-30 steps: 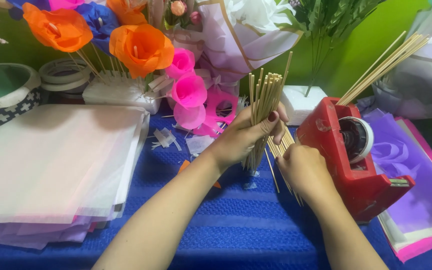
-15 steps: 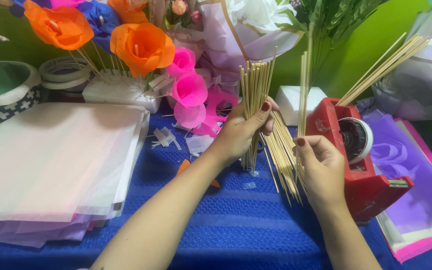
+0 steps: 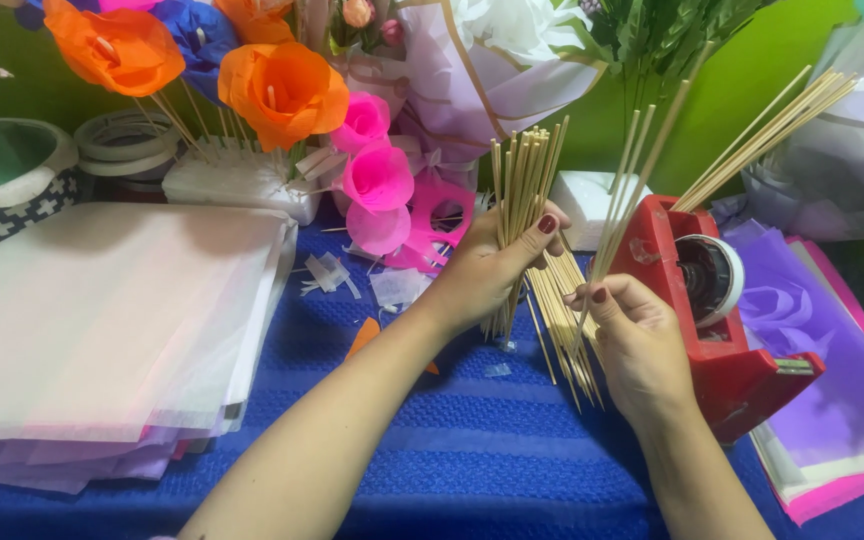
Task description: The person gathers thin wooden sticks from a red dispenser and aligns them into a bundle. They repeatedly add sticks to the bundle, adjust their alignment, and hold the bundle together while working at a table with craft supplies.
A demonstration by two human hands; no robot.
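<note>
My left hand [image 3: 485,272] grips a bundle of thin wooden skewers [image 3: 522,180], held upright over the blue cloth [image 3: 472,450]. My right hand [image 3: 634,340] pinches a few separate skewers [image 3: 637,170] that rise tilted to the upper right, beside the bundle. More loose skewers [image 3: 562,320] lie fanned on the cloth between the two hands.
A red tape dispenser [image 3: 727,330] stands right of my right hand, purple and pink sheets [image 3: 842,410] beyond it. A stack of pale tissue paper [image 3: 102,320] lies left. Orange, pink and blue paper flowers [image 3: 282,90], tape rolls [image 3: 127,140] and wrapped bouquets [image 3: 492,60] line the back.
My right hand has lifted a few skewers away from the pile and raised them beside the bundle. My left hand keeps the bundle upright, nearly still.
</note>
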